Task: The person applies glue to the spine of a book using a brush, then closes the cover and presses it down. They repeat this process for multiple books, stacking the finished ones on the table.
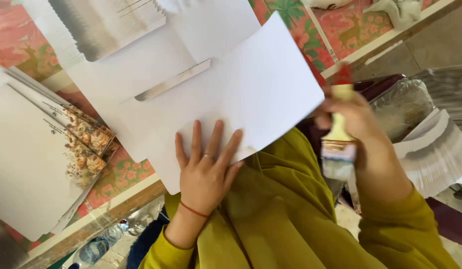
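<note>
While the left hand (207, 172) presses flat, fingers spread, on a large white paper sheet (251, 84), the right hand (353, 117) grips a yellow-handled flat paintbrush (338, 144), seemingly mid-gluing, with the bristles needing to meet the sheet.

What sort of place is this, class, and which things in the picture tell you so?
Probably a small paper-craft or card-making workbench. The left hand presses a white sheet, the right hand holds a paintbrush, and stacks of flower-printed cards lie alongside.

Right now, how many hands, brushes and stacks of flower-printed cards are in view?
Hands: 2, the left hand flat on the white sheet, the right hand gripping the brush
Brushes: 1, a flat paintbrush
Flower-printed card stacks: 1
Total: 4
</note>
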